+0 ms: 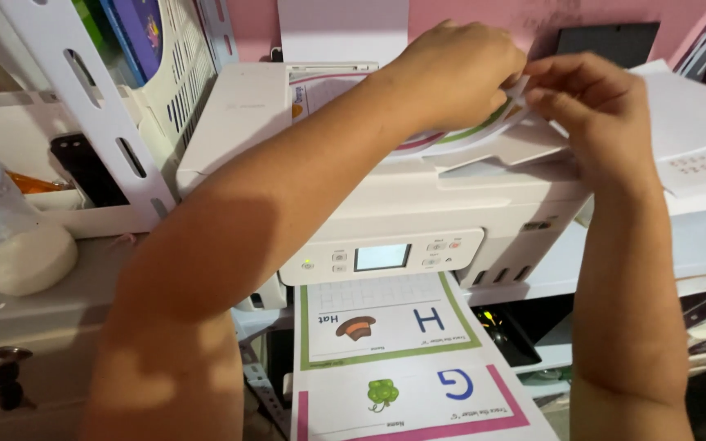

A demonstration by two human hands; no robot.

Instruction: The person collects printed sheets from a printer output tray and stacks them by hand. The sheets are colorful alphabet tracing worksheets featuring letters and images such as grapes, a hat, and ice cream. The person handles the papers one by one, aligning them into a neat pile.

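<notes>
I've got both hands on the sheets (pixel 484 131) atop the printer (pixel 386 204): left hand (pixel 455 73) and right hand (pixel 590 110) pinching their edge. One printed page (pixel 402 359) lies in the output tray; sheets look not yet fed in.

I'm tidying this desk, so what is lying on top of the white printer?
On the printer lies a sheet with curved colour bands, pinched by the left hand and right hand. The hands cover most of it, so its print is hidden.

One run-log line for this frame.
left hand: grips printed sheets | right hand: pinches sheets | printer: printed page in output
</notes>
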